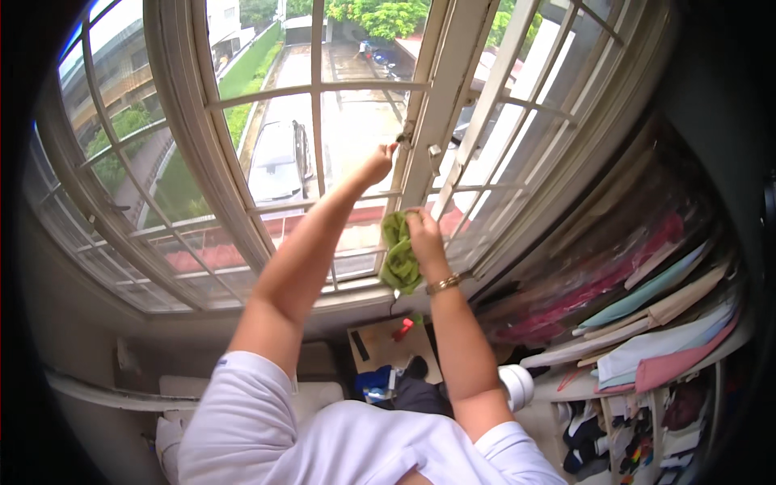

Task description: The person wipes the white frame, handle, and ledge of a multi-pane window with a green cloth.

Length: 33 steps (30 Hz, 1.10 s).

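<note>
My left hand [378,164] reaches up to the window frame [440,77], its fingers closed on the small dark window latch [405,136]. Lower and to the right, my right hand [426,234] grips a crumpled green cloth [399,255], which hangs in front of the glass near the sill. A bracelet circles my right wrist. To the right of the latch, a light metal fitting [435,153] sits on the frame; neither hand touches it.
White-barred window panes [279,95] stretch across the front and left. Hanging clothes [638,323] crowd the right, above shelves [612,440] of folded things. Below the sill stands a small table [380,343] with a red object [402,329] and dark cloth. A bed [311,400] lies low at left.
</note>
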Available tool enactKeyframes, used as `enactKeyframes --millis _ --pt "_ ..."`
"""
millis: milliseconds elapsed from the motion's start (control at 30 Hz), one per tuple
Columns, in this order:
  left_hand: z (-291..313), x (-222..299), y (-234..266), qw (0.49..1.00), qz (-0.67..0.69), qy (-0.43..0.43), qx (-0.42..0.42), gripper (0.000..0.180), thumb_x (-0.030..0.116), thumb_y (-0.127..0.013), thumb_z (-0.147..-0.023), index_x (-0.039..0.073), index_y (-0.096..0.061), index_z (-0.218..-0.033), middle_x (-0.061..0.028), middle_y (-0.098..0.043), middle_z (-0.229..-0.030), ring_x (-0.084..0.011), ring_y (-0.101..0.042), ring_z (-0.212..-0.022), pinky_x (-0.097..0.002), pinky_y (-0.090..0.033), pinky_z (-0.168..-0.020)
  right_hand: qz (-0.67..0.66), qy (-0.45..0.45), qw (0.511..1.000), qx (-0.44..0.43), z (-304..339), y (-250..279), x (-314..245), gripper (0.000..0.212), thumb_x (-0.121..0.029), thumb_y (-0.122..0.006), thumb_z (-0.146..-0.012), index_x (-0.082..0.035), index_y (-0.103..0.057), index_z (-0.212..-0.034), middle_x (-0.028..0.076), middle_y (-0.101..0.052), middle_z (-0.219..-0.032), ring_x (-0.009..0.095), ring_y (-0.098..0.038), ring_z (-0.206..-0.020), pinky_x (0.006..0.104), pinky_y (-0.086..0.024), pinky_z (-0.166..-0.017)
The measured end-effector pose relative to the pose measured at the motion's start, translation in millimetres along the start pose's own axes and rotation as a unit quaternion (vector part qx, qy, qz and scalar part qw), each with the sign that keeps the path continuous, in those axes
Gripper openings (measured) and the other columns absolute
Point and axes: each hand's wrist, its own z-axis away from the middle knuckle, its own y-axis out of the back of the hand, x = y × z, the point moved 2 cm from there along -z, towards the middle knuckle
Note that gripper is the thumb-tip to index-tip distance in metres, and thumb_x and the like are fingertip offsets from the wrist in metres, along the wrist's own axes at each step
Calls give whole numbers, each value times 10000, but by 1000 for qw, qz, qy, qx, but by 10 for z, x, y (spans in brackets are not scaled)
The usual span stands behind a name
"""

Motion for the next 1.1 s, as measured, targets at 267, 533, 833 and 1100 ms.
enactKeyframes --millis 267,533,833,1100 --pt "228 -581 445 971 -149 -133 128 407 398 -376 -941 40 -568 -922 -196 -593 -661 -374 -574 -552 -456 -458 -516 -48 10 995 -84 -207 -443 -328 226 -200 -507 -863 -13 -567 -973 55 -584 -811 133 -546 -780 267 -438 -714" --pt "668 422 1189 862 468 -175 87 464 311 -350 -970 19 -374 -1329 -186 -497 -1230 -238 -470 -1152 -341 -358 -956 -196 303 933 -15 -522 -530 -1886 290 -182 -566 -902 -25 -459 -1121 61 -574 -992 110 -544 -908 233 -447 -785" --pt "358 967 2565 882 244 -179 362 120 103 -616 -803 -17 -616 -803 -64 -609 -658 -145 -565 -612 -292 -447 -636 -70 525 847 -53 -662 -990 -2925 459 -47 -536 -872 -25 -363 -1297 156 -504 -1209 244 -491 -1141 326 -396 -945" --pt "-14 1203 3134 718 -128 -210 651 550 238 -620 -816 65 -360 -1269 -168 -335 -1259 -313 -330 -1165 -461 -233 -993 -46 513 849 116 -1113 -911 -4340 534 -257 -720 -745 28 -424 -1085 232 -560 -959 313 -572 -923 387 -449 -815"
